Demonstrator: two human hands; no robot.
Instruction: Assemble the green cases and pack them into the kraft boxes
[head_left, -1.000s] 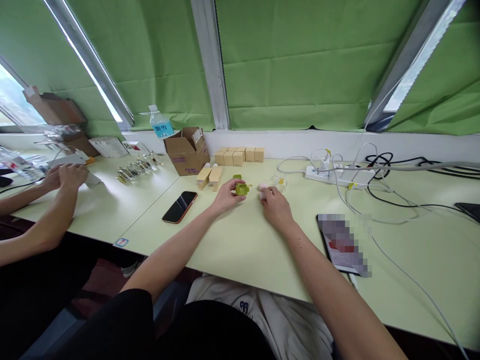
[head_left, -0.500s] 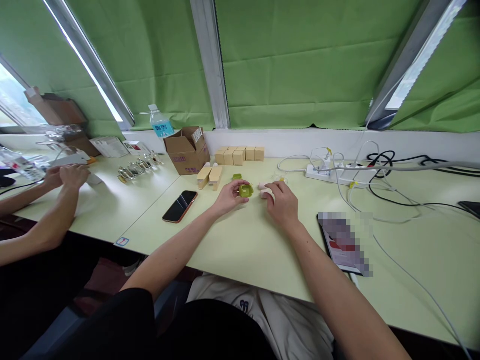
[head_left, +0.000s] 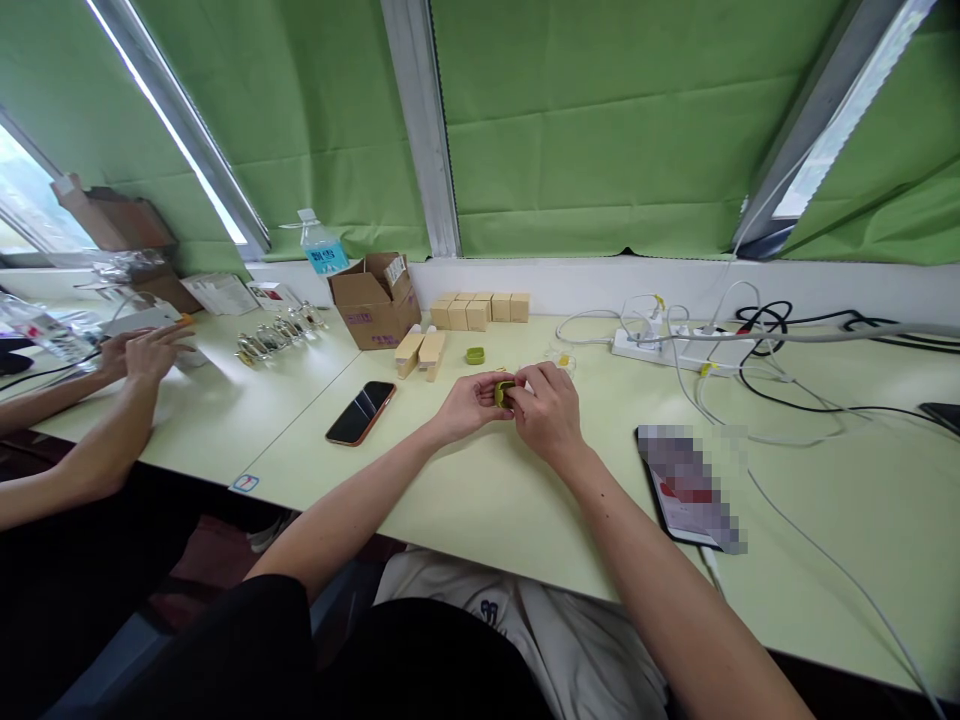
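Observation:
My left hand (head_left: pixel 471 407) is closed round a small olive-green case (head_left: pixel 501 393), holding it a little above the table and tilted toward the right. My right hand (head_left: pixel 549 405) meets it from the right, its fingertips pinched at the case's open side. What those fingertips hold, if anything, is hidden. A small green piece like a lid (head_left: pixel 475 356) lies on the table just beyond my left hand. Behind my right hand is a small clear item with a yellow part (head_left: pixel 564 361), too small to name.
Several small tan boxes (head_left: pixel 478 315) and two opened ones (head_left: pixel 420 352) stand near a brown carton (head_left: pixel 375 300). A phone (head_left: pixel 361 413) lies left, a tablet-like device (head_left: pixel 686 490) right. Cables surround a power strip (head_left: pixel 679 345). A co-worker's hands (head_left: pixel 142 355) work at far left.
My right hand has moved left to the case, and the two pale pink pieces by its fingers are out of sight. The case has turned in my left hand.

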